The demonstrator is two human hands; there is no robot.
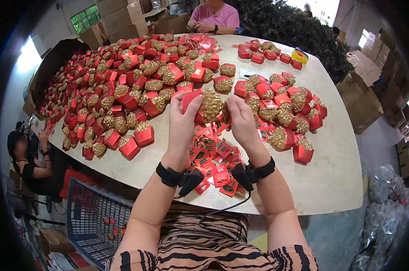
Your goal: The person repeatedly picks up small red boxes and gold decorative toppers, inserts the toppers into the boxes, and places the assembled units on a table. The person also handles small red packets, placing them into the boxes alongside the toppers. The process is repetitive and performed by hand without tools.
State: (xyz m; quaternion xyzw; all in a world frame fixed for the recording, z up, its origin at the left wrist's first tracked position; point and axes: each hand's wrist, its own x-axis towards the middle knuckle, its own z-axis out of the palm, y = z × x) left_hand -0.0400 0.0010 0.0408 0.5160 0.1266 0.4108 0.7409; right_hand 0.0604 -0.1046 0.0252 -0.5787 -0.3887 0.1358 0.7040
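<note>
My left hand [183, 124] is closed round the red base of a gold bumpy ornament [211, 106], held on its side above the middle of the table. Close to the ornament's gold end, my right hand [242, 119] is pinched; whatever lies between its fingertips is too small to name. Below both hands spreads a heap of red printed tags [220, 175]. More red-and-gold ornaments [118, 125] form a large pile on the left, and a smaller group [283, 118] lies to the right of my right hand.
The pale table [329, 180] has a curved right edge. A yellow-and-red tape roll [299, 56] sits at the far right. Across the table is a person in pink [222, 18]; another person [30, 165] works at left. A blue basket [84, 212] stands below the table's left edge.
</note>
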